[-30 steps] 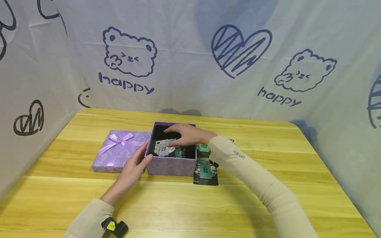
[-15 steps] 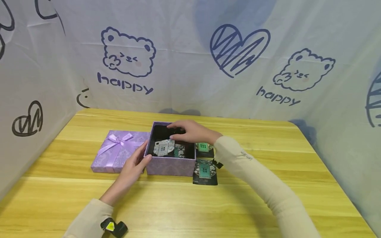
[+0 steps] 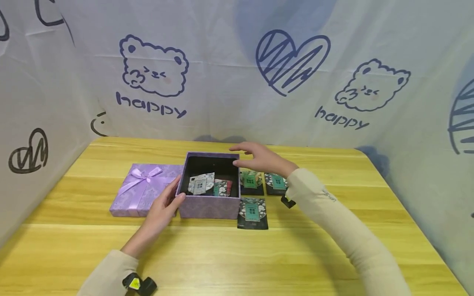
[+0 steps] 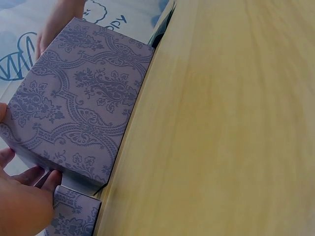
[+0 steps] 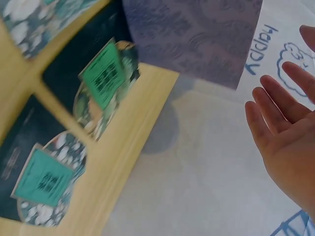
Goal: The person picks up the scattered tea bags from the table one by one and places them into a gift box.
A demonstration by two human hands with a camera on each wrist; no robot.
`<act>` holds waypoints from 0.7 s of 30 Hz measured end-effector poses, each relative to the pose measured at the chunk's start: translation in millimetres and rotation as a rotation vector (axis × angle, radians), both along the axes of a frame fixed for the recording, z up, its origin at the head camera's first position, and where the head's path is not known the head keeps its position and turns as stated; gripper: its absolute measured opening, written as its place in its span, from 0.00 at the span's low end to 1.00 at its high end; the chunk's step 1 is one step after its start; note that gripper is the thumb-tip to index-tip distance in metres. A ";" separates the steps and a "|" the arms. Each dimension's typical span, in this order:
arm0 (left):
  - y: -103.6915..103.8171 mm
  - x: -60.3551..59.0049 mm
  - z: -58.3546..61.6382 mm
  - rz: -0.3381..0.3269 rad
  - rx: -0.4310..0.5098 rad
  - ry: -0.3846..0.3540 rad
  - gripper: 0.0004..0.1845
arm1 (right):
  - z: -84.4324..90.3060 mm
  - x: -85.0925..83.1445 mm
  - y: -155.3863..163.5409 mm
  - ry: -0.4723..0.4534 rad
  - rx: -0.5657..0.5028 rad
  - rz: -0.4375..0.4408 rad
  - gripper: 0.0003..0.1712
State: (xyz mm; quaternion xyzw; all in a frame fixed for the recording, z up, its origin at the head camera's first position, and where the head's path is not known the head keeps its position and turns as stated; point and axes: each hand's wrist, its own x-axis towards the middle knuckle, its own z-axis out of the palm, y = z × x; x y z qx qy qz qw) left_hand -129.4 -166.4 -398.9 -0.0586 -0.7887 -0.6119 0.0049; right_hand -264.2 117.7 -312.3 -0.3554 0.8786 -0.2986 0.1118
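Observation:
My left hand (image 3: 161, 205) holds a purple damask-patterned gift box (image 3: 210, 207) at its near left corner, thumb at the front rim and fingers along the left side. In the left wrist view, fingers (image 4: 49, 182) press against the box (image 4: 83, 98). Inside the black interior lie a pale sachet (image 3: 201, 183) and a darker sachet with red and green (image 3: 223, 188). My right hand (image 3: 261, 158) hovers by the box's far right corner, with nothing between its spread thumb and fingers. The right wrist view shows its palm (image 5: 295, 152) bare.
The box's purple lid (image 3: 138, 191), topped with a ribbon bow, lies to the left. Right of the box are three dark sachets: a green-labelled one (image 3: 252, 183), a teal-labelled one (image 3: 275, 183) and a nearer one (image 3: 253, 213). A white printed curtain (image 3: 222, 102) hangs behind the wooden table (image 3: 222, 259).
My right hand has moved out of the box, up and to the right. A darker sachet with red now shows beside the pale one. The left hand stays at the box.

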 end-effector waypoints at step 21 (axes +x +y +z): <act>-0.2 -0.1 0.1 0.002 0.007 -0.018 0.32 | -43.0 -3.4 70.9 -0.052 0.089 -0.075 0.33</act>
